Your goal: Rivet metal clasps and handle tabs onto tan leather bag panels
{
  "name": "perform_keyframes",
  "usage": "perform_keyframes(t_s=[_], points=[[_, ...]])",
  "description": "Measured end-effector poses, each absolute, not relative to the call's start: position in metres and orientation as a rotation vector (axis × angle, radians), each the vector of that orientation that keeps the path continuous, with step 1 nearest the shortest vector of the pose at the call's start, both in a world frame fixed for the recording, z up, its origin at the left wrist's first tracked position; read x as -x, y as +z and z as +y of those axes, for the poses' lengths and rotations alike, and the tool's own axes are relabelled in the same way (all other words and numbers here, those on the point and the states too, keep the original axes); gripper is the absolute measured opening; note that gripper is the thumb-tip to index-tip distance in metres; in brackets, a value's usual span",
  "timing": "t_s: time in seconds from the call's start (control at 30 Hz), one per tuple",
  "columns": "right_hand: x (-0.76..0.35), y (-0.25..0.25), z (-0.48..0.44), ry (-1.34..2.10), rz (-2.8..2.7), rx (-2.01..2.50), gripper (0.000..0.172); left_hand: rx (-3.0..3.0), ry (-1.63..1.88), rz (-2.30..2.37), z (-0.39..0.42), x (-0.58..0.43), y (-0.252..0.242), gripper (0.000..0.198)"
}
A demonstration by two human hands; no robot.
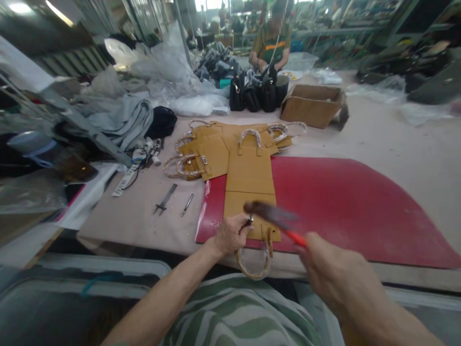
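Note:
My right hand is closed around the orange-red handle of a hammer, its head blurred above the tan panel. Against that tan bag panel my left hand is pinched on a small metal punch, mostly hidden by the fingers. The panel lies lengthwise over a red mat, with a plastic-wrapped handle at its far end. Another wrapped handle hangs over the table's front edge. Left of the mat lie a slim metal rod tool and a caliper-like metal tool.
More tan bag panels with wrapped handles are piled behind the red mat. Farther back stand black bags and a cardboard box. Plastic sheeting heaps up at left. Across the table a person works.

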State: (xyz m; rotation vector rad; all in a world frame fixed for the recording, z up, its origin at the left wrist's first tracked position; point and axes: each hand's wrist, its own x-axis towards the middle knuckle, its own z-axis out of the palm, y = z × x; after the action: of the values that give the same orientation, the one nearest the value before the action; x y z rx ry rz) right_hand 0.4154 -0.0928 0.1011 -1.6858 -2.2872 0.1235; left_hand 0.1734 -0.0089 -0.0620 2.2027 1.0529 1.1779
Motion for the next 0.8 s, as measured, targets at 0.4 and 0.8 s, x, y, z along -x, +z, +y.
perform_keyframes(t_s=[0.4, 0.8], points=[[-0.443, 0.042, -0.051, 0.886, -1.743, 2.018, 0.04, -2.167, 1.164, 1.067, -0.013, -0.172, -0.061, 0.005], [-0.455, 0.003, -0.03, 0.534, -1.742, 2.433, 0.025, -2.03, 1.085, 1.069, -0.014, -0.164, -0.057, 0.012]])
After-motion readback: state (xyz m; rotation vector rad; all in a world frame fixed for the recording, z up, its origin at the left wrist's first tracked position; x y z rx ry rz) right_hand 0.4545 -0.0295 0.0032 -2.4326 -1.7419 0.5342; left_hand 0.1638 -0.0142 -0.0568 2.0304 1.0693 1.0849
